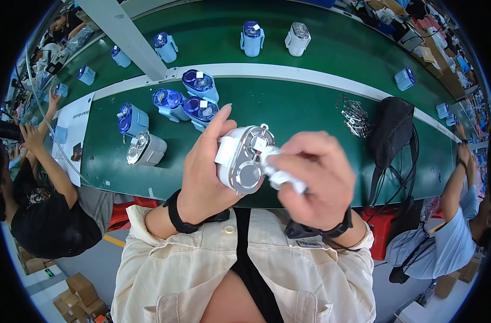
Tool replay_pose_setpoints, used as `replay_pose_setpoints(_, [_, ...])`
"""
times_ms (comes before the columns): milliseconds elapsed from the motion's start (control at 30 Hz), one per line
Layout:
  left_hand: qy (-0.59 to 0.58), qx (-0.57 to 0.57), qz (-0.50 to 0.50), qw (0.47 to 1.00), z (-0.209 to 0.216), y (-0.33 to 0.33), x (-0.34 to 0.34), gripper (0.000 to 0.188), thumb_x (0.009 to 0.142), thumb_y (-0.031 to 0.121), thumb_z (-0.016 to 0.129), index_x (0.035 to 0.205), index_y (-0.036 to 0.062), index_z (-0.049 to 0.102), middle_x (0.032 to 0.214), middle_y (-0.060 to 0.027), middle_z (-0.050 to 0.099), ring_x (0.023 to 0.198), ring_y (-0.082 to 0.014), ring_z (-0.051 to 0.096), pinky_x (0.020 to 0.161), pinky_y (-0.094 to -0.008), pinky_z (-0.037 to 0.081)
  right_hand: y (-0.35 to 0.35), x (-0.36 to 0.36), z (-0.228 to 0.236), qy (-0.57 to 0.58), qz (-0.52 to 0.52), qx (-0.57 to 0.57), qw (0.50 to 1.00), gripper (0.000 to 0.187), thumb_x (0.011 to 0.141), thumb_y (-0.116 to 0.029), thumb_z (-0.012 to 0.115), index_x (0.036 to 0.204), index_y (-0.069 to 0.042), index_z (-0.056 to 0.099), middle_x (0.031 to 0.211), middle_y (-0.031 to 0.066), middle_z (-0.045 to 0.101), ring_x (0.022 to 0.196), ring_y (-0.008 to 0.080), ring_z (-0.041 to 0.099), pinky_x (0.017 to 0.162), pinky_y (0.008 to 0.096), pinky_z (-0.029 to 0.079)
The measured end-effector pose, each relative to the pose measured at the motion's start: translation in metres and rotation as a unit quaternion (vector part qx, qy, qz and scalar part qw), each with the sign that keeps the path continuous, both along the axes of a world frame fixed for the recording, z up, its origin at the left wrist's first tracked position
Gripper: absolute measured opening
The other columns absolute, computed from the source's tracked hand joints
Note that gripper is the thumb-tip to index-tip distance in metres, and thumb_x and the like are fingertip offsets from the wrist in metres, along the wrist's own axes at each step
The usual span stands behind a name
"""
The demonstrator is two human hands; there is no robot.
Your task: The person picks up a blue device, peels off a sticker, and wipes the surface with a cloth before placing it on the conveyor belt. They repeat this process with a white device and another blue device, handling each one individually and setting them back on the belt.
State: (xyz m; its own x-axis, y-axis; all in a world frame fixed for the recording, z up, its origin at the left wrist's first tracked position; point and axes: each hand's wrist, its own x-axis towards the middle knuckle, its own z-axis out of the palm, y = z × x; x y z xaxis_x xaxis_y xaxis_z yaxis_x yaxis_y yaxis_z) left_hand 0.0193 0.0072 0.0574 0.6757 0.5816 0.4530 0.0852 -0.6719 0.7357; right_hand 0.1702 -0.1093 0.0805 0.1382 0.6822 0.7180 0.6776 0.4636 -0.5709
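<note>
My left hand (198, 172) is closed around a white, rounded oblong case (247, 176) with a shiny silver top, held tilted so that the top shows. A small white sticker sits on that top, and a metal loop sticks out at its far end. Pinched in my right hand (325, 175) is a crumpled white cloth (284, 177), which touches or nearly touches the top's right edge. A like white case (151, 149) lies on the green table to the left. Beyond it stand several pale blue cases with dark blue tops, among them one blue case (132, 119).
A pile of small metal parts (356, 118) lies at the right, beside a black bag (391, 126) with trailing straps. Behind a white rail (245, 70), more cases stand on a green surface. A person (51, 210) sits at left, another person (444, 231) at right.
</note>
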Motion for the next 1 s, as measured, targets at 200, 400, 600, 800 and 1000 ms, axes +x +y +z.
replay_pose_setpoints(200, [-0.005, 0.024, 0.002, 1.000, 0.002, 0.002, 0.005, 0.095, 0.062, 0.013, 0.088, 0.141, -0.0007, 0.037, 0.110, -0.0206, 0.062, 0.097, -0.0293, 0.066, 0.082, -0.0339, 0.053, 0.009, 0.006, -0.003, 0.002, -0.060, 0.029, 0.998, 0.037, 0.063, 0.009, 0.057, 0.096, 0.001, 0.070, 0.099, 0.0132, 0.057, 0.077, 0.0220, 0.057, 0.064, 0.0293, 0.047])
replay_pose_setpoints(400, [-0.046, -0.022, 0.000, 0.999, -0.011, 0.014, 0.003, 0.092, 0.065, 0.014, 0.087, 0.140, -0.0001, 0.037, 0.111, -0.0190, 0.061, 0.097, -0.0254, 0.066, 0.082, -0.0317, 0.052, -0.006, 0.027, -0.007, 0.044, 0.016, -0.044, 0.998, 0.024, 0.069, -0.001, 0.064, 0.093, 0.000, 0.070, 0.098, 0.0144, 0.058, 0.081, 0.0248, 0.058, 0.069, 0.0343, 0.049])
replay_pose_setpoints(600, [-0.105, -0.203, -0.061, 0.972, -0.020, 0.019, 0.011, 0.096, 0.066, 0.012, 0.087, 0.143, 0.0008, 0.029, 0.118, -0.0174, 0.057, 0.102, -0.0234, 0.064, 0.085, -0.0319, 0.052, 0.014, 0.055, -0.048, -0.166, -0.146, -0.137, 0.966, 0.045, 0.069, -0.021, 0.078, 0.108, -0.002, 0.067, 0.113, 0.0190, 0.060, 0.104, 0.0281, 0.058, 0.087, 0.0388, 0.047])
replay_pose_setpoints(800, [-0.078, -0.125, -0.049, 0.988, -0.012, 0.012, 0.020, 0.101, 0.067, 0.005, 0.085, 0.147, 0.0044, 0.023, 0.123, -0.0126, 0.052, 0.109, -0.0208, 0.058, 0.094, -0.0339, 0.048, 0.025, 0.013, -0.002, 0.143, 0.044, -0.118, 0.982, 0.086, 0.066, -0.034, 0.087, 0.135, 0.000, 0.049, 0.134, 0.0226, 0.052, 0.124, 0.0312, 0.053, 0.101, 0.0404, 0.043])
replay_pose_setpoints(1000, [-0.136, -0.099, -0.083, 0.982, -0.018, 0.009, 0.026, 0.107, 0.067, 0.007, 0.086, 0.149, 0.0074, 0.017, 0.126, -0.0143, 0.049, 0.110, -0.0236, 0.056, 0.093, -0.0356, 0.048, 0.029, 0.004, -0.001, 0.062, 0.036, -0.070, 0.995, 0.099, 0.063, -0.033, 0.091, 0.141, 0.001, 0.040, 0.140, 0.0264, 0.046, 0.122, 0.0350, 0.056, 0.099, 0.0426, 0.046])
